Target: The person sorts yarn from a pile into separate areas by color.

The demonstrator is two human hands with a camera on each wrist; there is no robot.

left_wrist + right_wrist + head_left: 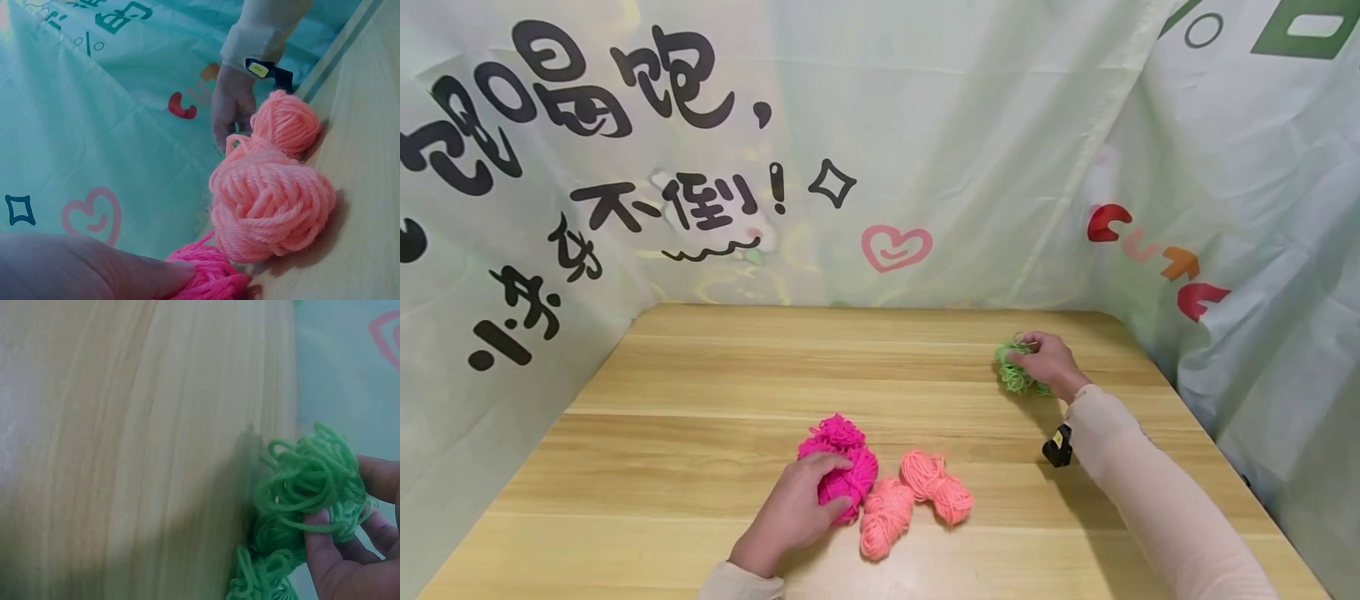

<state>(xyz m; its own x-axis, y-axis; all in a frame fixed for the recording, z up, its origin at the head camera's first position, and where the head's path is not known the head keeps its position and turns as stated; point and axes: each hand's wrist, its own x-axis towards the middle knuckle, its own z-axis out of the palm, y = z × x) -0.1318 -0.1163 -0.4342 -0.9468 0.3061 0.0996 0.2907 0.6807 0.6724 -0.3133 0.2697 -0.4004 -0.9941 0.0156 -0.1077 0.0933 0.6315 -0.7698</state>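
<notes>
In the head view, my left hand (793, 507) grips a bright magenta skein of yarn (856, 477) at the front of the table, thumb on the near side and fingers over the top. A loopy magenta tuft (837, 432) shows at its far end. My right hand (1049, 365) pinches a tangled green skein of yarn (1013, 379) near the back right; in the right wrist view, loose loops of the green yarn (312, 481) stick out between thumb and fingers. Two salmon-pink skeins, one nearer (886, 518) and one farther (937, 487), lie just right of the magenta yarn.
The wooden table (715, 400) is bounded by a printed cloth (985, 167) behind and at both sides. A black strap with a yellow-marked device (1058, 446) hangs at the right wrist. The right forearm (1150, 492) stretches over the table's right side.
</notes>
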